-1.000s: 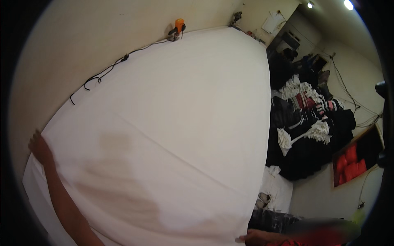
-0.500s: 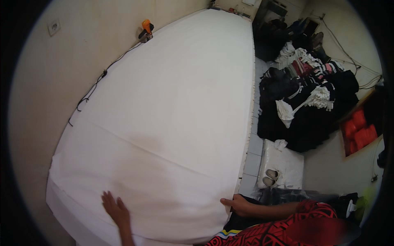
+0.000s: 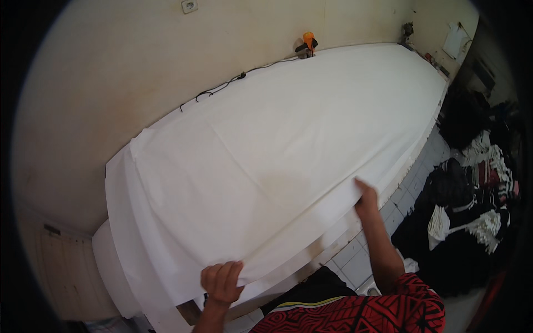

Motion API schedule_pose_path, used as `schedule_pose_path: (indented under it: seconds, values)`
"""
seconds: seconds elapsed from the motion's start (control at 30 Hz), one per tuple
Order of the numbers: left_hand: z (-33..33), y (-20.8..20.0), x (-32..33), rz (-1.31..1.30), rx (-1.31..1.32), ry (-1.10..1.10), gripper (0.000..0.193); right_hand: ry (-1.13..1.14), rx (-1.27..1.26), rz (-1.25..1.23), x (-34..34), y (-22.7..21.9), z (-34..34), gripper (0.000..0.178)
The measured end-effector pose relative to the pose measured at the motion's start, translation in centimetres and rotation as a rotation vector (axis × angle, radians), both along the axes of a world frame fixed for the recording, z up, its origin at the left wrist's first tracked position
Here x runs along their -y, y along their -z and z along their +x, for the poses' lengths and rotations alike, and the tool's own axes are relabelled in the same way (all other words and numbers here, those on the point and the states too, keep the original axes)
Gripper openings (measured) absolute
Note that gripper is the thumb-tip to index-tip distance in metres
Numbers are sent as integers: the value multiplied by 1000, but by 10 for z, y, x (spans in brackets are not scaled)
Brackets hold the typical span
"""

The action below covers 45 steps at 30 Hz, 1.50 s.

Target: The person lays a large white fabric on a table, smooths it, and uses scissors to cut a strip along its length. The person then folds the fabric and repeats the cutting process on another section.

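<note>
A wide white fabric sheet (image 3: 311, 127) covers most of a long table, with creases running across it. At the near left, my left hand (image 3: 223, 282) is closed, its fingers curled over the sheet's near edge. Farther right along that same edge, my right hand (image 3: 366, 201) also grips the fabric. Between my hands the edge is lifted and folded back, baring a strip of the layer and tabletop beneath. My right thumb and fingers are partly hidden by the hand and cloth.
Along the wall side lie a dark cable (image 3: 222, 84) and an orange-handled power tool (image 3: 308, 42). White cloth hangs over the table's left end. Past the tiled floor (image 3: 355, 261) on the right are heaped dark garments (image 3: 438, 266) and white cloth bundles (image 3: 488, 227).
My view has swung left. My left hand, flat on the sheet before, now grips its near edge. My right hand has moved farther along that edge, and the edge has been pulled up from the tabletop.
</note>
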<state>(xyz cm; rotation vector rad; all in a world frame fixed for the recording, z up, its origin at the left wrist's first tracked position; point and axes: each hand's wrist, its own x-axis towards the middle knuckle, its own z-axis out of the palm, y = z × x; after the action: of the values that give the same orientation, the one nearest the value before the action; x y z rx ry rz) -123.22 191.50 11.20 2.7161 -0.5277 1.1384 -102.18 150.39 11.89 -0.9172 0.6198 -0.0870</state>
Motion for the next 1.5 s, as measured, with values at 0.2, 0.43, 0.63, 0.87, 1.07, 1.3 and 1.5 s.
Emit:
schedule_pose_path:
  seconds: [0.2, 0.43, 0.63, 0.87, 1.07, 1.3, 1.5]
  values:
    - [-63, -8, 35, 211, -240, -100, 29, -97, 103, -230, 172, 67, 43, 37]
    - [-101, 45, 69, 276, -493, -156, 33, -265, -160, -262, 187, 127, 12, 32]
    - [-116, 91, 80, 145, -587, -337, 32, -267, -169, -83, 262, 150, 66, 26]
    - [-107, 105, 78, -86, -446, -456, 20, -135, -206, -299, 348, 165, 152, 25]
    - [-113, 102, 73, -35, -534, -374, 25, -164, -256, -398, 358, 183, 145, 24]
    - [-110, 110, 64, -43, -542, -231, 29, -42, -297, -414, 363, 203, 155, 18]
    - [-109, 98, 54, -50, -632, -211, 32, 14, -290, -394, 359, 194, 150, 18]
